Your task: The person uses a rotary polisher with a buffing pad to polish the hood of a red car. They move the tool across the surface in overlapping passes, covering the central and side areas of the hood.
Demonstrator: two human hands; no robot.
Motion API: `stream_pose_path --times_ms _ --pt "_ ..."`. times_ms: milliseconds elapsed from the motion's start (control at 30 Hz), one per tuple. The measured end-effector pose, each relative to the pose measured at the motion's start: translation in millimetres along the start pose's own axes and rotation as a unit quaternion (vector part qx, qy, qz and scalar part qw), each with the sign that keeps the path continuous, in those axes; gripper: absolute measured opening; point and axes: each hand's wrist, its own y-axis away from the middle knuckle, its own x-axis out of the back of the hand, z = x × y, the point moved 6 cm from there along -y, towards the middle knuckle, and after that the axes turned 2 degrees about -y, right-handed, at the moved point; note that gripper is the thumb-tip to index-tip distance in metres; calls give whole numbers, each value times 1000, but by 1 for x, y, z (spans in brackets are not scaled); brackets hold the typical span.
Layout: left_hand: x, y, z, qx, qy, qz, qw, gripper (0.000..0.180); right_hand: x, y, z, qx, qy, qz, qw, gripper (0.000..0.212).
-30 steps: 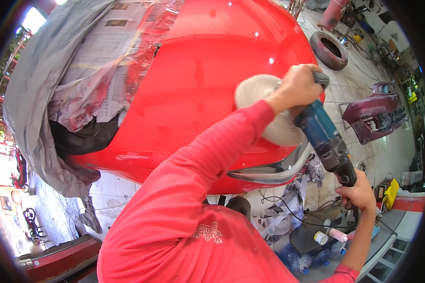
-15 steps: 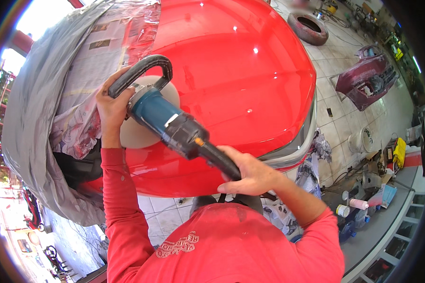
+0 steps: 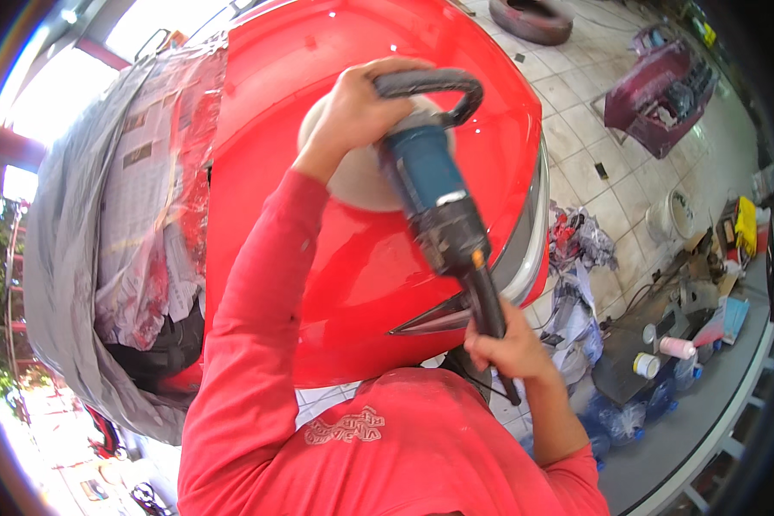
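Observation:
A blue and black polisher [image 3: 432, 176] lies across the glossy red car hood [image 3: 335, 284], its round pale pad [image 3: 357, 182] down against the paint as far as I can see. My left hand [image 3: 357, 107] is closed around the looped black front handle near the pad. At the rear, my right hand [image 3: 512, 344] wraps the long black grip, just outside the hood's near edge by the headlight [image 3: 525, 258]. Part of the pad is hidden behind the polisher body and my left hand.
Grey sheeting [image 3: 69, 232] and taped newspaper [image 3: 146, 189] cover the car's left side. On the tiled floor at right stand a tyre [image 3: 533, 21], a maroon bumper [image 3: 658, 103] and a white bucket [image 3: 671, 215]. Bottles and cans, including a white can [image 3: 646, 365], crowd the lower right.
The polisher has travelled right across the hood, with both hands still gripping it, and now points more steeply away from me. The view has shifted as well.

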Motion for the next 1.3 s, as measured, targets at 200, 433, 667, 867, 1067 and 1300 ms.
stream_pose_path --times_ms 200,433,667,867,1067,1300 --pt "-80 -132 -7 -52 -19 -94 994 44 63 -48 -20 84 -83 46 992 38" --pt "-62 -117 -18 -4 -22 -130 991 55 10 -76 6 91 -135 59 985 71" --pt "70 44 -21 39 2 7 999 49 -108 -47 47 44 2 8 999 59" --pt "152 166 -13 64 -11 98 993 51 -162 -22 63 3 117 -77 990 69" --pt "192 199 2 95 -63 162 980 49 -162 -22 33 -57 73 -166 982 66" --pt "95 106 15 110 -23 96 989 40 -79 -3 15 -44 12 -155 987 64"
